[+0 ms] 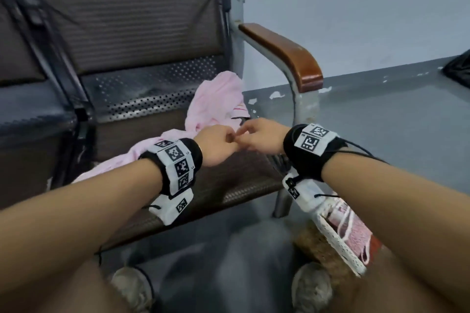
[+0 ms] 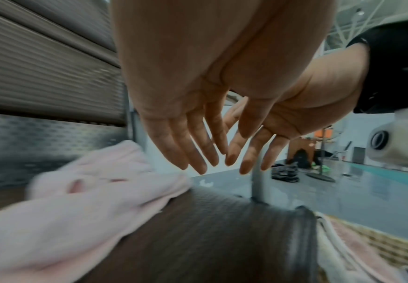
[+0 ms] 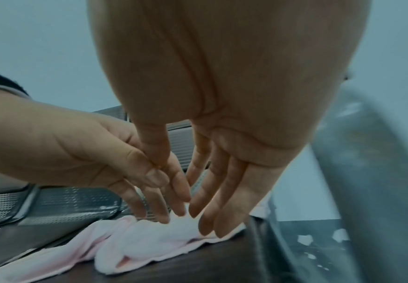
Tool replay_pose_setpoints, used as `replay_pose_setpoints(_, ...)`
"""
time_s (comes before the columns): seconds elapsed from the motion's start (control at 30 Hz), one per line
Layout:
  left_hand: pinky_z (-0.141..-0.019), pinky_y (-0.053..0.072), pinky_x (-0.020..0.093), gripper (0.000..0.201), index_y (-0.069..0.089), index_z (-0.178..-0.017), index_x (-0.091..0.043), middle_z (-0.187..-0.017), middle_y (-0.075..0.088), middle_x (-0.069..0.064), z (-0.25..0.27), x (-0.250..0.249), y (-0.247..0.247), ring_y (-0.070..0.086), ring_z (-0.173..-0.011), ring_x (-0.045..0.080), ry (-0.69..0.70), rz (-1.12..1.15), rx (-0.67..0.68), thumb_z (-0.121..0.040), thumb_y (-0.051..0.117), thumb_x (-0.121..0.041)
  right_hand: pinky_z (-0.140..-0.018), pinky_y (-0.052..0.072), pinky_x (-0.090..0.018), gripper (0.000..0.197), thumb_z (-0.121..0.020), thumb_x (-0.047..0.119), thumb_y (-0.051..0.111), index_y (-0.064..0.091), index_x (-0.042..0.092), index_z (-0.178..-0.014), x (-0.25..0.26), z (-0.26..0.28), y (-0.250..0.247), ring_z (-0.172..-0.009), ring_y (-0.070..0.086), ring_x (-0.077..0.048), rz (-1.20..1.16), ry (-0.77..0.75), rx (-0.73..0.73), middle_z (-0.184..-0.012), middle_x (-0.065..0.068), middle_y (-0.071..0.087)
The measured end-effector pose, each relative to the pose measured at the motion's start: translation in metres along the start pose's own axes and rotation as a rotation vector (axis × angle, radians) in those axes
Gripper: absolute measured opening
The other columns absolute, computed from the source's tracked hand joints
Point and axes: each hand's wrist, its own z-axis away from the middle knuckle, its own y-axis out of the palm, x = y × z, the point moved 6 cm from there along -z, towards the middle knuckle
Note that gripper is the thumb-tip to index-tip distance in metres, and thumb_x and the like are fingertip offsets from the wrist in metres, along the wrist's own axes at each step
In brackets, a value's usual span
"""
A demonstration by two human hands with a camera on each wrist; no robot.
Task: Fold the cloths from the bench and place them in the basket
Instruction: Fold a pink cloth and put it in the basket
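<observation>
A crumpled pink cloth [image 1: 218,94] lies on the brown bench seat [image 1: 236,185] and trails toward the left front edge. My left hand [image 1: 218,142] and right hand [image 1: 259,137] meet just above the seat in front of it, thumbs touching each other. In the left wrist view the left hand [image 2: 193,153] has straight fingers pointing down, with the pink cloth [image 2: 76,220] below and apart from them. In the right wrist view the right hand [image 3: 219,201] also has straight fingers, hovering over the pink cloth [image 3: 149,241] and holding nothing. The woven basket [image 1: 318,244] stands on the floor under my right forearm, with a pink cloth inside.
A wooden armrest [image 1: 287,53] on a grey metal frame closes the bench's right side. The ribbed backrest [image 1: 132,20] rises behind the seat. Another seat [image 1: 30,109] adjoins on the left. My shoes [image 1: 132,287] are on the grey floor below.
</observation>
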Motion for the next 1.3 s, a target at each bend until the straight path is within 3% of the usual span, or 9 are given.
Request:
replay_pose_setpoints(0.13, -0.105, 0.041, 0.035, 0.043, 0.058, -0.130, -0.026, -0.136, 0.058, 0.001, 0.016, 0.092, -0.016, 0.053, -0.125, 0.021, -0.173, -0.130, -0.039, -0.089, 0.057, -0.039, -0.109, 0.040, -0.034, 0.041, -0.093, 0.036, 0.058, 0.058, 0.023, -0.132, 0.029, -0.042, 0.055, -0.123, 0.056, -0.021, 0.224, -0.050, 0.032, -0.133, -0.001, 0.062)
replay_pose_setpoints(0.33, -0.107, 0.041, 0.035, 0.072, 0.035, -0.147, -0.019, -0.149, 0.045, 0.003, 0.032, 0.189, -0.005, 0.049, -0.130, 0.024, -0.290, -0.205, 0.077, -0.084, 0.067, -0.035, -0.111, 0.033, -0.031, 0.069, -0.090, 0.038, 0.064, 0.038, 0.016, -0.150, 0.041, -0.084, 0.102, -0.137, 0.043, -0.027, 0.362, -0.067, 0.140, -0.153, -0.010, 0.043)
replay_pose_setpoints(0.47, -0.090, 0.046, 0.032, 0.083, 0.026, -0.149, -0.025, -0.118, 0.056, -0.005, 0.030, 0.206, -0.013, 0.055, -0.109, 0.019, -0.296, -0.230, -0.007, -0.078, 0.069, -0.036, -0.110, 0.039, -0.039, 0.097, -0.081, 0.045, 0.072, 0.018, 0.019, -0.157, 0.046, -0.100, 0.114, -0.133, 0.047, -0.033, 0.439, -0.102, 0.125, -0.153, -0.013, 0.042)
replay_pose_setpoints(0.6, -0.100, 0.044, 0.041, 0.052, 0.054, -0.130, -0.027, -0.128, 0.053, 0.006, 0.025, 0.199, -0.017, 0.048, -0.123, 0.030, -0.256, -0.464, 0.016, -0.080, 0.062, -0.040, -0.102, 0.043, -0.034, 0.042, -0.093, 0.037, 0.059, 0.058, 0.021, -0.133, 0.050, -0.109, 0.124, -0.122, 0.055, -0.029, 0.609, -0.128, 0.173, -0.137, -0.009, 0.059)
replay_pose_setpoints(0.77, -0.108, 0.036, 0.051, 0.094, 0.019, -0.154, -0.029, -0.153, 0.031, 0.012, 0.027, 0.201, -0.036, 0.033, -0.139, 0.036, -0.327, -0.328, -0.130, -0.076, 0.072, -0.036, -0.077, 0.038, -0.033, 0.031, -0.099, 0.027, 0.039, 0.048, 0.018, -0.071, 0.071, -0.100, 0.097, -0.091, 0.057, -0.033, 0.291, -0.208, -0.015, -0.097, -0.015, 0.060)
replay_pose_setpoints(0.9, -0.086, 0.051, 0.039, 0.032, 0.060, -0.113, -0.018, -0.115, 0.067, 0.010, 0.029, 0.193, -0.037, 0.063, -0.099, 0.031, -0.351, -0.296, 0.017, -0.093, 0.050, -0.041, -0.079, 0.036, -0.038, 0.037, -0.102, 0.023, 0.037, 0.041, 0.011, -0.067, 0.069, -0.073, 0.046, -0.083, 0.046, -0.026, -0.073, -0.227, -0.367, -0.083, -0.010, 0.050)
replay_pose_setpoints(1.0, -0.085, 0.050, 0.040, 0.038, 0.063, -0.101, -0.011, -0.106, 0.068, 0.009, 0.030, 0.162, -0.049, 0.063, -0.094, 0.029, -0.231, -0.170, -0.093, -0.102, 0.039, -0.040, -0.072, 0.037, -0.038, 0.050, -0.097, 0.055, 0.042, 0.042, 0.015, -0.067, 0.048, -0.057, 0.020, -0.076, 0.050, -0.027, -0.069, -0.133, -0.458, -0.072, -0.001, 0.050)
replay_pose_setpoints(1.17, -0.090, 0.052, 0.036, 0.030, 0.070, -0.104, -0.020, -0.104, 0.073, -0.006, 0.034, 0.102, -0.068, 0.067, -0.101, 0.016, -0.001, 0.414, -0.283, -0.080, 0.063, -0.036, -0.087, 0.048, -0.030, 0.074, -0.064, 0.068, 0.077, 0.060, 0.029, -0.124, 0.036, -0.031, 0.020, -0.097, 0.060, -0.013, 0.029, -0.198, -0.310, -0.110, 0.004, 0.062)
replay_pose_setpoints(1.3, -0.059, 0.040, 0.005, 0.027, 0.057, -0.081, -0.033, -0.078, 0.064, -0.031, 0.030, 0.054, -0.067, 0.057, -0.073, -0.013, 0.136, 0.443, -0.259, -0.072, 0.082, -0.028, -0.077, 0.045, -0.033, 0.003, -0.088, 0.026, 0.066, 0.068, 0.028, -0.086, 0.044, -0.021, 0.033, -0.082, 0.062, -0.016, 0.094, -0.299, -0.242, -0.084, 0.005, 0.068)
